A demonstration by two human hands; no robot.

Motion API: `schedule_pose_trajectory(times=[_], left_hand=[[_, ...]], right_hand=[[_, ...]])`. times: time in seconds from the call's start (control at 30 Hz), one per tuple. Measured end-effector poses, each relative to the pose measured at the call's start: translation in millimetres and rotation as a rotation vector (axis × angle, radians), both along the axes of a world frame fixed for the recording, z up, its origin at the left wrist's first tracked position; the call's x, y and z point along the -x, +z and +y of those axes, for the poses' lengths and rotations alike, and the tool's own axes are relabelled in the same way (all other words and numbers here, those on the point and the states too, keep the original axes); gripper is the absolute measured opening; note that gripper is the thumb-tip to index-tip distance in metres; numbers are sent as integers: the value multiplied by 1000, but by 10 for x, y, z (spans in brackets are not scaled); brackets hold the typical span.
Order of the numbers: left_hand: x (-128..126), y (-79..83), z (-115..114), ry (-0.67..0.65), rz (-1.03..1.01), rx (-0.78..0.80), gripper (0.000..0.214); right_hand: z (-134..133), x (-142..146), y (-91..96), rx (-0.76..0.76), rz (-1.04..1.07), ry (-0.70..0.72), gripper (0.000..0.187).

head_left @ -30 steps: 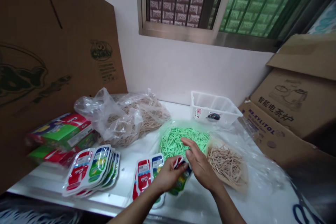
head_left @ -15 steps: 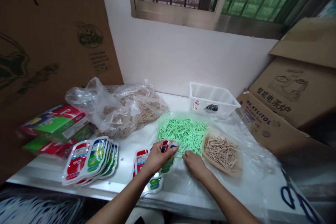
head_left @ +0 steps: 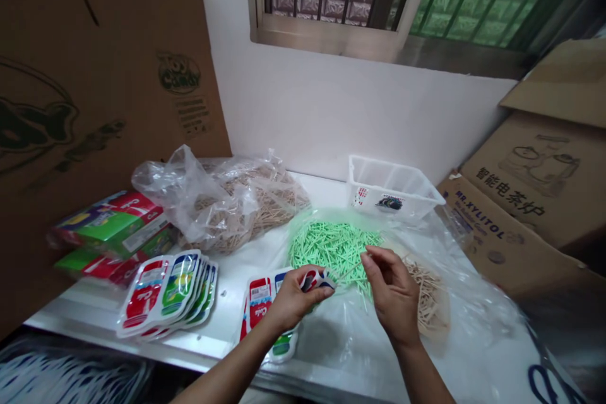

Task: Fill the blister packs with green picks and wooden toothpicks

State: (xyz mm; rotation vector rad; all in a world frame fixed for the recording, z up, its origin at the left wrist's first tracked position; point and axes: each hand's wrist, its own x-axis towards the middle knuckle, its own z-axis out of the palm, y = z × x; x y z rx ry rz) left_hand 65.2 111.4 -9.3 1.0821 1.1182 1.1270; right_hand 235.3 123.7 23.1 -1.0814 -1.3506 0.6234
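Observation:
My left hand (head_left: 296, 300) is closed on a small red, blue and white printed packet (head_left: 320, 279), bent between thumb and fingers. In my right hand (head_left: 394, 300), thumb and fingertips pinch a thin pale stick (head_left: 351, 270) that points left toward the packet's end. Whether its tip is inside the packet I cannot tell. Behind both hands lies a pile of light green sticks (head_left: 326, 241) on clear plastic. Brown sticks (head_left: 430, 297) in a shallow tan holder are partly hidden by my right hand. Under my left forearm rest more printed packets (head_left: 258, 303), red and green.
At the left is a fanned stack of packets (head_left: 151, 293), with red and green boxes (head_left: 113, 221) behind it. A clear bag (head_left: 222, 208) holds brown sticks. A white plastic basket (head_left: 395, 192) stands by the wall. Cardboard boxes (head_left: 521, 170) flank the table, and blue scissor handles (head_left: 544, 385) show front right.
My right hand has risen from beside the green pile, moved right, and now pinches a thin stick. My left hand keeps the packet, now turned more toward the right. The view has shifted slightly.

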Motion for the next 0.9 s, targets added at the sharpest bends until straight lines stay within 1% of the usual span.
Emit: schedule_pose_trajectory(times=[0.07, 0.13, 0.17, 0.23, 0.3, 0.33, 0.43, 0.47, 0.53, 0.57, 0.6, 0.67, 0.7, 0.73, 0.8, 0.87, 0.9], left_hand=[[-34, 10, -11, -14, 24, -21, 39], [-56, 30, -22, -24, 51, -36, 38], [-62, 41, -26, -31, 60, -45, 37], [-62, 57, -24, -48, 72, -81, 34], [-53, 58, -10, -51, 70, -113, 34], [-48, 52, 1, -45, 69, -117, 36], [-42, 28, 27, -45, 69, -97, 41], [-46, 26, 29, -73, 65, -89, 41], [-60, 32, 22, -171, 48, -83, 46], [-69, 38, 14, -222, 35, -88, 48], [-76, 43, 7, -272, 27, -95, 47], [-85, 42, 2, -346, 43, -105, 33], [-84, 35, 6, -354, 67, -103, 31], [-81, 25, 15, -342, 96, -97, 36], [-70, 7, 41, -280, 138, -90, 40], [-62, 0, 70, -204, 138, -98, 36], [-64, -1, 82, -178, 127, -103, 34]], right_hand=[[-36, 51, 58, -18, -12, 15, 17], [-48, 82, 44, 0, -37, 37, 16], [-50, 89, 23, 12, -61, 60, 16], [-60, 85, -18, 28, -161, 157, 14], [-81, 58, -46, 42, -288, 263, 17], [-95, 39, -56, 58, -332, 294, 19], [-138, -26, -83, 155, -349, 320, 32], [-145, -49, -92, 190, -343, 335, 30], [-141, -108, -106, 232, -330, 347, 21], [-127, -152, -109, 243, -328, 343, 21], [-105, -213, -109, 249, -329, 337, 23], [-36, -402, -106, 259, -370, 347, 24], [9, -533, -107, 261, -420, 361, 25], [60, -686, -114, 261, -496, 371, 25], [167, -1032, -150, 241, -736, 336, 23], [264, -1366, -221, 257, -1090, 271, 23], [301, -1503, -268, 280, -1263, 270, 23]])
